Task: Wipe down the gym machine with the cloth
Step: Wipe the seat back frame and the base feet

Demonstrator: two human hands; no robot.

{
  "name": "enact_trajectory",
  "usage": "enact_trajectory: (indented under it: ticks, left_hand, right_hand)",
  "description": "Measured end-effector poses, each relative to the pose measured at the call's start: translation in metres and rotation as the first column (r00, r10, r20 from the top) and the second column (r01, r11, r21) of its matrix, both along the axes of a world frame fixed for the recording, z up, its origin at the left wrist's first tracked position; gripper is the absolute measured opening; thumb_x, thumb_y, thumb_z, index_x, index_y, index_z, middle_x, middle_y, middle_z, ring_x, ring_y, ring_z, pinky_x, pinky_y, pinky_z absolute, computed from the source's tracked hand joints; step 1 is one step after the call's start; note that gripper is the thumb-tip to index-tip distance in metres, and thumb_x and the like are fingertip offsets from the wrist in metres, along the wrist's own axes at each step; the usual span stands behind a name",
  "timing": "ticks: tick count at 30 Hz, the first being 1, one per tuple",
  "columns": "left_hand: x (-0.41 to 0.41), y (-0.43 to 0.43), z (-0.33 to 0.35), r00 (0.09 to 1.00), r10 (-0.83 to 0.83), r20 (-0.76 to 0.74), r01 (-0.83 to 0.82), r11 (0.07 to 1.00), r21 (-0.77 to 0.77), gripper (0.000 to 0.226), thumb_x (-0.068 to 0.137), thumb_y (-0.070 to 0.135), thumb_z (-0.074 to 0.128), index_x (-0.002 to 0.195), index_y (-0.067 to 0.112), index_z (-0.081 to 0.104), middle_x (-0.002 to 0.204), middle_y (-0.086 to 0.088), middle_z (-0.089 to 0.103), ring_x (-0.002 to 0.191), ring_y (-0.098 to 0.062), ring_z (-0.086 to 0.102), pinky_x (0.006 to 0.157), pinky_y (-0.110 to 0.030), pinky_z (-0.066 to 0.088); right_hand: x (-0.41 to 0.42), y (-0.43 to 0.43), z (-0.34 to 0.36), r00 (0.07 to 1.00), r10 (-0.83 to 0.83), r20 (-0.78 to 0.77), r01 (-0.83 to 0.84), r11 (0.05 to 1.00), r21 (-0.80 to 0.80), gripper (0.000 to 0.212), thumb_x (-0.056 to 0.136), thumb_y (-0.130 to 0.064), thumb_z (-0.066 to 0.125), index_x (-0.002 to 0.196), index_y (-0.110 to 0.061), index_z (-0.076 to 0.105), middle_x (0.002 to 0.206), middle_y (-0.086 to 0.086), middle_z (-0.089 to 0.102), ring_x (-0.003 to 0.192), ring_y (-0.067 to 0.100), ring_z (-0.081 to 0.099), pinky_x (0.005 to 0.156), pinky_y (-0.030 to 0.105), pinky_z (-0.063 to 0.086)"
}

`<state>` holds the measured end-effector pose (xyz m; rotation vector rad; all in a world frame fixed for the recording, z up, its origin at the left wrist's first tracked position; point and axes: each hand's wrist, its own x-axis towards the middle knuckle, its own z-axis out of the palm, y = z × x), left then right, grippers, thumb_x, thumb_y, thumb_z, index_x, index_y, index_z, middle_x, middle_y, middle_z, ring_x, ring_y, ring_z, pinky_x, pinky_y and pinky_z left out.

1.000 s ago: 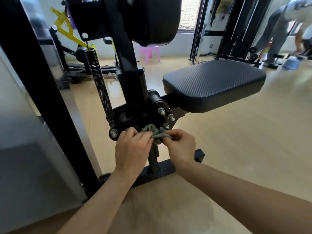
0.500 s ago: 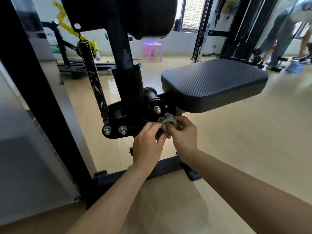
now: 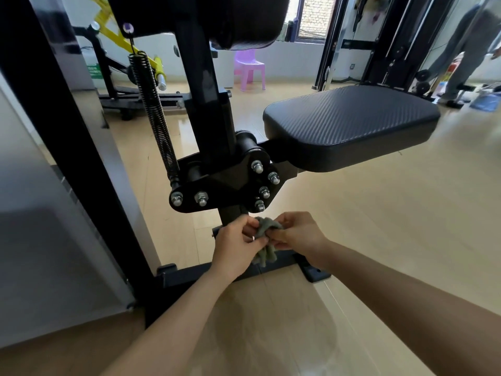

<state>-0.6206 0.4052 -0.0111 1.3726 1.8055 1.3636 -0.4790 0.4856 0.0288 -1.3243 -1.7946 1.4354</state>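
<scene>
cloth (image 3: 267, 231): soft grey-green fabric, crumpled
seat pad (image 3: 349, 123): black textured vinyl, slight sheen
bracket plate (image 3: 225, 183): black painted metal, glossy
bolts (image 3: 257, 167): bare silvery metal
floor (image 3: 379, 226): glossy pale wood-look surface

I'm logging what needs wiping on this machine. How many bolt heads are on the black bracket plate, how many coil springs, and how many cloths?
Silver hex bolt heads on the black steel bracket plate: 6
Black steel coil spring: 1
Crumpled grey-green cloth, pinched between left hand and right hand: 1
Total: 8
</scene>
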Motion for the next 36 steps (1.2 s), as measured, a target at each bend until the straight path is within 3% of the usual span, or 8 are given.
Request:
enact_trajectory:
  ticks: [3,8,12,16,20,25,32,36]
  left_hand:
    - [-0.007,-0.012,-0.018,1.000,0.021,0.007,-0.020,0.998,-0.060,0.026,0.084,0.018,0.082,0.106,0.022,0.069,0.086,0.013,0.068,0.073,0.005,0.065,0.063,-0.014,0.054]
    - [-0.018,-0.025,-0.038,0.916,0.399,0.036,-0.401,0.913,0.081,0.019,0.088,0.017,0.076,0.104,0.023,0.068,0.081,0.011,0.067,0.068,-0.006,0.063,0.060,-0.022,0.050]
    - [-0.028,-0.015,-0.027,0.790,0.550,0.270,-0.583,0.811,0.054,0.005,0.094,0.017,0.071,0.096,0.020,0.068,0.086,0.005,0.067,0.082,-0.015,0.067,0.061,-0.008,0.045]
    - [-0.036,-0.002,-0.014,0.691,0.448,0.567,-0.543,0.840,-0.002,0.008,0.093,0.019,0.073,0.092,0.023,0.067,0.095,0.005,0.070,0.089,-0.018,0.071,0.068,-0.019,0.055]
    - [-0.035,0.003,-0.016,0.722,0.384,0.576,-0.463,0.886,-0.011,0.022,0.089,0.024,0.078,0.106,0.017,0.065,0.103,0.006,0.069,0.093,-0.006,0.068,0.068,-0.012,0.050]
    - [-0.036,0.008,-0.032,0.795,0.432,0.426,-0.436,0.895,-0.094,0.027,0.089,0.030,0.077,0.108,0.020,0.060,0.100,0.010,0.065,0.089,0.000,0.061,0.068,-0.015,0.047]
    - [-0.028,0.013,-0.064,0.829,0.514,0.219,-0.475,0.855,-0.207,0.019,0.089,0.028,0.077,0.095,0.020,0.060,0.085,0.010,0.063,0.079,-0.012,0.062,0.060,-0.024,0.047]
    - [-0.027,0.016,-0.090,0.796,0.538,0.278,-0.444,0.831,-0.336,0.016,0.087,0.027,0.077,0.087,0.018,0.065,0.085,0.002,0.068,0.084,-0.021,0.067,0.076,-0.041,0.061]
  right_hand:
    - [0.000,0.000,-0.011,0.997,-0.017,0.075,0.024,0.995,-0.094,0.011,0.085,-0.007,0.079,0.087,0.001,0.072,0.091,0.026,0.074,0.084,0.033,0.075,0.080,0.044,0.063]
    - [-0.032,-0.007,-0.021,0.920,-0.347,-0.184,0.276,0.904,-0.326,0.007,0.090,0.009,0.065,0.091,0.002,0.066,0.090,0.026,0.070,0.068,0.027,0.071,0.060,0.030,0.063]
    - [-0.058,-0.008,-0.030,0.799,-0.470,-0.375,0.239,0.821,-0.519,0.010,0.089,0.007,0.067,0.093,-0.001,0.064,0.086,0.018,0.071,0.069,0.025,0.071,0.066,0.032,0.063]
    - [-0.068,-0.006,-0.035,0.789,-0.409,-0.458,0.216,0.883,-0.418,0.017,0.090,-0.004,0.073,0.104,-0.007,0.065,0.099,0.009,0.071,0.079,0.018,0.070,0.069,0.029,0.062]
    - [-0.070,-0.007,-0.044,0.889,-0.257,-0.379,0.217,0.965,-0.146,0.022,0.082,-0.012,0.083,0.095,-0.023,0.069,0.094,-0.007,0.074,0.089,0.014,0.073,0.078,0.031,0.061]
    - [-0.071,-0.004,-0.059,0.942,-0.217,-0.256,0.210,0.976,-0.053,0.021,0.087,-0.024,0.079,0.104,-0.028,0.068,0.102,-0.010,0.071,0.099,0.014,0.068,0.087,0.032,0.058]
    - [-0.072,0.008,-0.090,0.955,-0.277,-0.106,0.261,0.955,-0.141,0.028,0.089,-0.022,0.076,0.114,-0.016,0.065,0.104,0.003,0.069,0.097,0.021,0.068,0.074,0.028,0.059]
    - [-0.074,0.016,-0.115,0.941,-0.336,0.039,0.331,0.894,-0.300,0.023,0.086,-0.023,0.080,0.101,-0.014,0.064,0.104,0.011,0.070,0.096,0.029,0.069,0.076,0.038,0.061]
